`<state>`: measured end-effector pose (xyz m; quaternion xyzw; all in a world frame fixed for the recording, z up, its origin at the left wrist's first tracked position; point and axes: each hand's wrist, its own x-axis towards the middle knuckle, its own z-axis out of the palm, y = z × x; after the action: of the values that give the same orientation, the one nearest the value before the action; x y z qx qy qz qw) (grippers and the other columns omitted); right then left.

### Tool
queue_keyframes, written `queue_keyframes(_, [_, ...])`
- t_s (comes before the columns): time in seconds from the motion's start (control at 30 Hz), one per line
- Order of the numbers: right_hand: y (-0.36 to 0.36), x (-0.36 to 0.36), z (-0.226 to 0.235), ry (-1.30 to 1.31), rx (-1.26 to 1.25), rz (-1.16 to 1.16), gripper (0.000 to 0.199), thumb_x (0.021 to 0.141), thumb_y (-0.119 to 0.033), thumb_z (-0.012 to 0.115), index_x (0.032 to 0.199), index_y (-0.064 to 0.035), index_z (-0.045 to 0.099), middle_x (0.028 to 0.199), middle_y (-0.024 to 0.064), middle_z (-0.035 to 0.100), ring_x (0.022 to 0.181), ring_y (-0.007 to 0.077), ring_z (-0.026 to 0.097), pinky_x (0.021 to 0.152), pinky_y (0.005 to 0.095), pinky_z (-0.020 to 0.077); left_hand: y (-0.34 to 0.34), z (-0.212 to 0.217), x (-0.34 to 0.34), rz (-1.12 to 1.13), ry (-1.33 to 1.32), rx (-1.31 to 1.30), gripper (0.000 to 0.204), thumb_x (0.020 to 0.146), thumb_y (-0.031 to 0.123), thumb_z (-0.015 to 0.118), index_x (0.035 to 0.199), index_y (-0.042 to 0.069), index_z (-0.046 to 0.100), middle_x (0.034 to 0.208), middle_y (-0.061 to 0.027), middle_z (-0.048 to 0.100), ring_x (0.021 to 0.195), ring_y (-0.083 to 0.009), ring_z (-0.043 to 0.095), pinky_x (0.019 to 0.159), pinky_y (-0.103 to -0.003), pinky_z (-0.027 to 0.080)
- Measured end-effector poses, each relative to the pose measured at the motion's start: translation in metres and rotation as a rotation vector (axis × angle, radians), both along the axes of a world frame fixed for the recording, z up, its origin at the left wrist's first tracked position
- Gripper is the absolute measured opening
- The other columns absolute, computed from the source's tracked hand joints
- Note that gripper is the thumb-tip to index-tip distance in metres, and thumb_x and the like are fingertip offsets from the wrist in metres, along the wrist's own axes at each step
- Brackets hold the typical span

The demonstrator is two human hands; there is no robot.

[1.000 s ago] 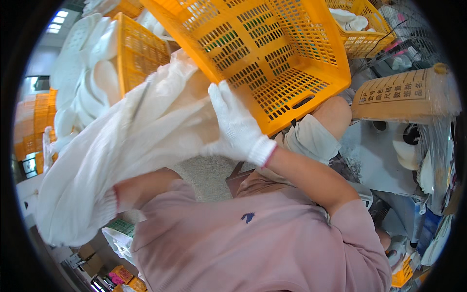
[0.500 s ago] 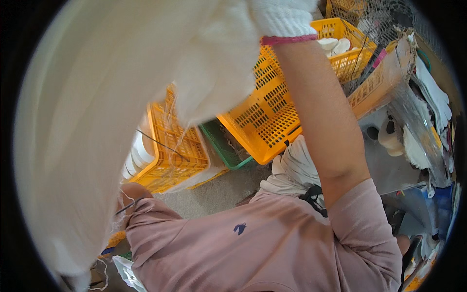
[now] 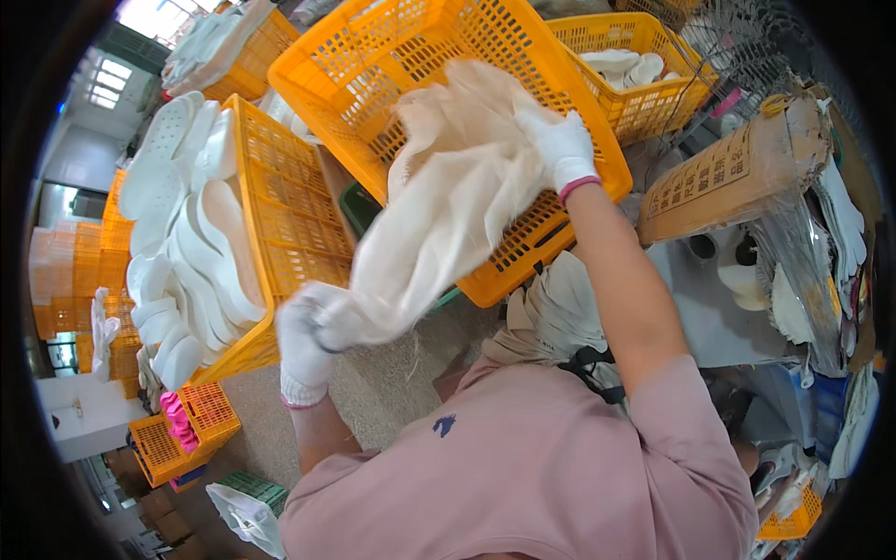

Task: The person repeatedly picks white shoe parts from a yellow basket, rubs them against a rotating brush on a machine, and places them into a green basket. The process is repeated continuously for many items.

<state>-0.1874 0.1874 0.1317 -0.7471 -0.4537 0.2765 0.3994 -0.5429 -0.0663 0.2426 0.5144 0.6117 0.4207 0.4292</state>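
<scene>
A thin cream cloth (image 3: 439, 201) with frayed edges stretches between my two gloved hands, partly over an orange-yellow plastic crate (image 3: 485, 33). My left hand (image 3: 308, 341), in a white knit glove, is closed on the cloth's lower end, outside the crate and beside a neighbouring crate of soles. Inside the crate's right side, my right hand (image 3: 560, 149), gloved the same way with a pink cuff, grips the cloth's other side; some of its fingers are hidden. The cloth covers part of the crate's slotted bottom and is blurred by motion.
An orange crate (image 3: 294, 224) piled with white shoe soles (image 3: 210, 252) stands at the left. Another crate (image 3: 644, 112) with white pieces sits at the far right. A cardboard box (image 3: 700, 191) and loose gloves crowd the right. Small orange crates (image 3: 210, 415) stand lower left.
The cloth, which hung close and covered the left of the view, has dropped down over the crate. My right hand has come lower, and my left hand now shows, gripping the cloth.
</scene>
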Motion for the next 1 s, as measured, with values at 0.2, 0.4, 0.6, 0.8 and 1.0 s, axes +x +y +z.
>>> queue_keyframes(0.2, [0.029, -0.007, -0.047, -0.422, -0.126, 0.075, 0.105, 0.077, -0.048, 0.088, 0.156, -0.003, 0.036, 0.154, 0.0305, 0.046, 0.135, 0.045, 0.058, 0.108, 0.0536, 0.0539, 0.007, -0.024, 0.004, -0.784, 0.4, -0.633, 0.056, 0.083, 0.012, 0.084, 0.136, 0.003, 0.069, 0.123, -0.0124, 0.076, 0.115, -0.0214, 0.069, 0.104, -0.036, 0.053])
queue_keyframes(0.4, [0.059, 0.002, -0.089, -0.412, -0.345, 0.106, 0.091, 0.081, -0.045, 0.084, 0.151, -0.0047, 0.041, 0.149, 0.0279, 0.054, 0.126, 0.0441, 0.066, 0.105, 0.0514, 0.0555, 0.102, 0.017, 0.055, 0.094, -0.005, 0.1, 0.059, 0.082, -0.003, 0.083, 0.138, -0.007, 0.064, 0.135, -0.0165, 0.07, 0.126, -0.0261, 0.065, 0.112, -0.044, 0.05])
queue_keyframes(0.6, [0.077, 0.006, -0.111, -0.386, -0.389, 0.22, 0.089, 0.091, -0.042, 0.07, 0.165, -0.0095, 0.032, 0.132, 0.0281, 0.07, 0.122, 0.042, 0.069, 0.104, 0.0514, 0.0533, 0.338, -0.19, 0.128, 0.321, 0.653, -0.209, 0.111, 0.078, 0.05, 0.086, 0.161, -0.005, 0.038, 0.151, -0.0344, 0.052, 0.141, -0.0476, 0.052, 0.118, -0.049, 0.044])
queue_keyframes(0.8, [0.123, 0.0, -0.107, -0.398, -0.35, 0.192, 0.089, 0.093, -0.038, 0.066, 0.167, -0.0092, 0.026, 0.127, 0.0281, 0.073, 0.117, 0.0432, 0.071, 0.1, 0.0532, 0.0547, 0.263, -0.124, 0.055, 0.031, -0.105, 0.347, 0.03, 0.099, 0.005, 0.063, 0.125, -0.008, 0.07, 0.122, -0.0111, 0.075, 0.112, -0.0185, 0.068, 0.098, -0.035, 0.056])
queue_keyframes(1.0, [0.197, -0.015, -0.047, -0.566, -0.222, 0.402, 0.059, 0.094, -0.033, 0.066, 0.144, -0.0017, 0.064, 0.129, 0.0298, 0.072, 0.116, 0.0406, 0.072, 0.102, 0.0474, 0.056, 0.147, -0.003, -0.079, 0.835, 0.965, 0.673, 0.035, 0.105, 0.009, 0.055, 0.135, -0.007, 0.063, 0.13, -0.0165, 0.072, 0.11, -0.0292, 0.071, 0.092, -0.042, 0.058])
